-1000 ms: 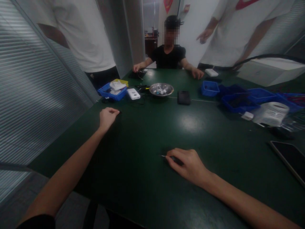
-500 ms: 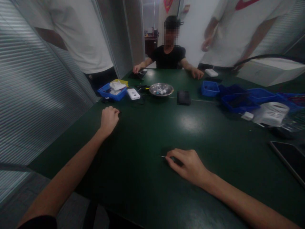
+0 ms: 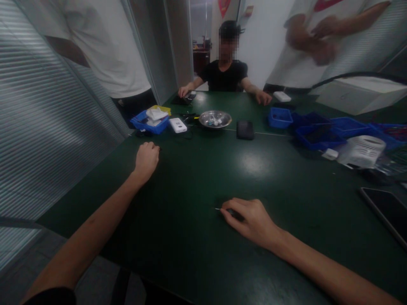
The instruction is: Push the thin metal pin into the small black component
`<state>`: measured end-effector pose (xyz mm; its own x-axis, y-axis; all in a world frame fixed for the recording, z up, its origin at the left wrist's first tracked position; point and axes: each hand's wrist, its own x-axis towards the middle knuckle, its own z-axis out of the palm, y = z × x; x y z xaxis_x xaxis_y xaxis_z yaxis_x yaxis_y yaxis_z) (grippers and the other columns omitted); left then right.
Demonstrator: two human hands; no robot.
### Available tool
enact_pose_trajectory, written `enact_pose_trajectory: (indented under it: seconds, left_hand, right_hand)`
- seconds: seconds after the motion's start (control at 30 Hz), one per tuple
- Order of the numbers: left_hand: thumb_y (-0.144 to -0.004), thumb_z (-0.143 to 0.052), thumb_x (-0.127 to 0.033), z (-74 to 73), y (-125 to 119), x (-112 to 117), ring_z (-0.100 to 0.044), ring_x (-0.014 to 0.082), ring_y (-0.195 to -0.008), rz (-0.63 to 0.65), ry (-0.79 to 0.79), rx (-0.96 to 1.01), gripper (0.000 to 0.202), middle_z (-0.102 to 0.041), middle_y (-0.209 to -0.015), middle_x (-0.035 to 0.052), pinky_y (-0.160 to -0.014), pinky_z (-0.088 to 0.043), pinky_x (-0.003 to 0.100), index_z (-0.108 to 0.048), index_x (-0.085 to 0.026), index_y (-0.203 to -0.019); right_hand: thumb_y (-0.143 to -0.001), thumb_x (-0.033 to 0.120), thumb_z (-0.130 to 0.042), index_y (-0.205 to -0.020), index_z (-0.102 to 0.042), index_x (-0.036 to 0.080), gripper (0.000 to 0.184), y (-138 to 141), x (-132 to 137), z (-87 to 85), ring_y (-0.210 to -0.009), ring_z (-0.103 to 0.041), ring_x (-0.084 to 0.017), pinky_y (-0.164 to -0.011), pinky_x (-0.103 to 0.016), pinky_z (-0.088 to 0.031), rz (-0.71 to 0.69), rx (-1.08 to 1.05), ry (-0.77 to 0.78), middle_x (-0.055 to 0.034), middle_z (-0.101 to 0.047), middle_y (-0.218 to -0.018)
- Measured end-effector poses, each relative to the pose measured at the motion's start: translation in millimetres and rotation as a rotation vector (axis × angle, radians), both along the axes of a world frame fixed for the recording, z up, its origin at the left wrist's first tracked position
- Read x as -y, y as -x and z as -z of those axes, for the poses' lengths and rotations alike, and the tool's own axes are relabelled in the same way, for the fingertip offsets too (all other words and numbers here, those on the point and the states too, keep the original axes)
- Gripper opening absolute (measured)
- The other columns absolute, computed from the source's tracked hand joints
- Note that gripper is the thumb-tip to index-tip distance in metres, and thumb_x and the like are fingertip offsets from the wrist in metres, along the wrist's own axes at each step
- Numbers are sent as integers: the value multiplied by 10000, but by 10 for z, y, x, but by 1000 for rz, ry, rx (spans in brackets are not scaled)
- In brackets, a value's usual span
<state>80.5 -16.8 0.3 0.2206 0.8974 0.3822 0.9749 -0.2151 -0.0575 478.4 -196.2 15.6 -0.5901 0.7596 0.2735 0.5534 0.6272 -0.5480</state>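
Note:
On the dark green table (image 3: 178, 178), my right hand (image 3: 251, 220) rests with thumb and forefinger pinched on a thin, light-coloured pin-like piece (image 3: 217, 208). Only its tip sticks out to the left, so its kind is unclear. Farther off at the left, my left hand (image 3: 146, 160) lies closed on the tabletop, its fingertips together. Something small and dark (image 3: 160, 149) shows just beyond those fingertips; what it is cannot be made out. Past that hand stand a blue basket (image 3: 152, 126) with white items and a white power bank (image 3: 178, 125).
A metal bowl (image 3: 215, 120) with small white pieces and a black square object (image 3: 245, 130) lie mid-table. Blue trays (image 3: 318, 137) and a white vented device (image 3: 365, 150) crowd the right, near a phone (image 3: 386, 212). One person sits opposite; two others stand alongside.
Both my hands stay almost where they were, the right still pinching the thin piece. The standing person at the right has raised their hands together in front of their body.

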Motion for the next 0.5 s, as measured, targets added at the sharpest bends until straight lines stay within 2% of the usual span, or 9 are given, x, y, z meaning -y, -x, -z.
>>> enact_pose_trajectory:
  seconds: [0.17,0.5]
  left_hand:
    - [-1008,-423,-251,-27,-13,19,-546,357,-1008,-13,-28,-66,346,-637,-1077,196,-881,-411,475,-732,-143,-1119]
    - [-1006,-451,-291,-61,-2,18,-551,364,-1048,-12,-9,-26,304,-639,-1099,190,-895,-420,474,-718,-161,-1070]
  right_hand:
    - [-1056,305,-506,-1042,-700,185,229,-3,1,8,-618,-598,-115,-587,-244,-426,0,18,-2,-31,-700,-834]
    - [-1058,308,-504,-1027,-701,188,233,6,-5,3,-601,-589,-113,-567,-236,-420,-1,6,-4,-29,-697,-815]
